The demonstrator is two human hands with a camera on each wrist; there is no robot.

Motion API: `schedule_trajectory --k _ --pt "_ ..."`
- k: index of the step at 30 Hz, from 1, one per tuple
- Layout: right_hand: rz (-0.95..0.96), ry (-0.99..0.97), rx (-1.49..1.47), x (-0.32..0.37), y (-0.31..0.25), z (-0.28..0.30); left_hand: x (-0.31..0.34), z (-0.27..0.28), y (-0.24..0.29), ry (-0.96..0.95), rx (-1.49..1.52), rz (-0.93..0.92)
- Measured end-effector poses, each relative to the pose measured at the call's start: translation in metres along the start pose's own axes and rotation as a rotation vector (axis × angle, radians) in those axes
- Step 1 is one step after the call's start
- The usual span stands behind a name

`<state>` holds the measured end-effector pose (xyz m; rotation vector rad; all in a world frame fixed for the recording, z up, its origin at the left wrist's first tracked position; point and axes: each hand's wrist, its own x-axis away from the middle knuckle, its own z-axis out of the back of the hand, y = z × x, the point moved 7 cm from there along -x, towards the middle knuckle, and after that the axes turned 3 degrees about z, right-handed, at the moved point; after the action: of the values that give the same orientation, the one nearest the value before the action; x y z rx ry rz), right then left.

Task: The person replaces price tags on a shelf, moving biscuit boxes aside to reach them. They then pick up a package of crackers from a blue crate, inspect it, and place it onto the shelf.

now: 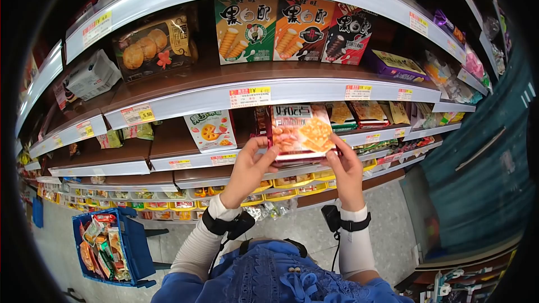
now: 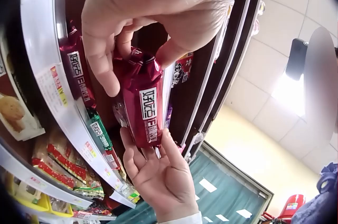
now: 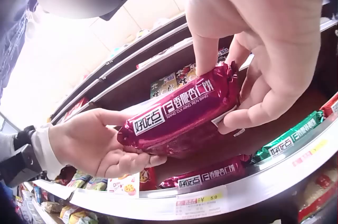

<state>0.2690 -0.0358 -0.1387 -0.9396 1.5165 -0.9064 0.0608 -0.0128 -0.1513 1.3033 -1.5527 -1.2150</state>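
Between both hands is a dark red packet of biscuits (image 1: 301,129), its printed front with a biscuit picture facing up in the head view. My left hand (image 1: 249,167) pinches one crimped end, the thumb on the near side. At the other end my right hand (image 1: 346,169) grips the wrapper between thumb and fingers. In the right wrist view the narrow side of the biscuit packet (image 3: 179,107) shows white lettering. A matching red packet (image 3: 206,174) lies on the shelf just beyond, beside a green packet (image 3: 289,138).
Shelves with a price-tagged edge (image 1: 269,96) span the front. Boxes of wafer rolls (image 1: 247,29) stand above, and a white box with fruit pictures (image 1: 210,130) is left of the hands. A blue basket (image 1: 135,247) full of snacks stands on the floor at lower left.
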Motion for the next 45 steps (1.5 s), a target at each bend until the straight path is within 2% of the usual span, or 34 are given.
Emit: schedule_trajectory --k 5,8,10,17,22,26,30,35,37,38,40,42,43,45 --pt "0.038 -0.034 0.039 -0.041 0.003 -0.014 -0.025 0.003 0.014 0.048 -0.022 -0.068" --pt "-0.021 -0.077 0.105 -0.062 0.015 -0.022 -0.035 0.007 0.018 0.168 -0.082 -0.062" --pt "-0.043 -0.103 0.119 -0.070 0.020 -0.025 -0.043 0.011 0.013 0.182 -0.052 -0.059" --pt "-0.115 -0.111 0.116 -0.082 0.043 -0.029 -0.053 0.018 -0.001 0.267 -0.078 -0.014" --pt "-0.200 -0.113 0.152 -0.083 0.054 -0.026 -0.054 0.017 -0.006 0.276 -0.085 -0.048" --pt "-0.149 -0.093 0.119 -0.083 0.056 -0.028 -0.054 0.016 -0.005 0.329 -0.097 -0.032" --pt "-0.118 -0.134 0.109 -0.082 0.055 -0.035 -0.059 0.016 -0.013 0.306 -0.130 -0.020" --pt "-0.144 -0.144 0.087 -0.077 0.060 -0.038 -0.058 0.018 -0.017 0.337 -0.178 -0.090" --pt "0.012 -0.130 0.142 -0.074 0.046 -0.040 -0.054 0.020 -0.018 0.355 -0.175 -0.093" --pt "0.015 -0.134 0.141 -0.072 0.045 -0.040 -0.051 0.021 -0.019 0.370 -0.173 -0.094" --pt "0.164 -0.092 0.284 -0.064 0.035 -0.036 -0.038 0.018 -0.017 0.349 -0.196 -0.109" --pt "0.179 -0.067 0.246 -0.048 0.030 -0.034 -0.021 0.016 -0.016 0.331 -0.221 -0.129" --pt "0.192 -0.039 0.209 -0.037 0.026 -0.032 -0.010 0.014 -0.013 0.327 -0.312 -0.202" --pt "0.118 -0.119 0.133 -0.013 0.025 -0.036 0.014 0.014 -0.011 0.339 -0.402 -0.278"
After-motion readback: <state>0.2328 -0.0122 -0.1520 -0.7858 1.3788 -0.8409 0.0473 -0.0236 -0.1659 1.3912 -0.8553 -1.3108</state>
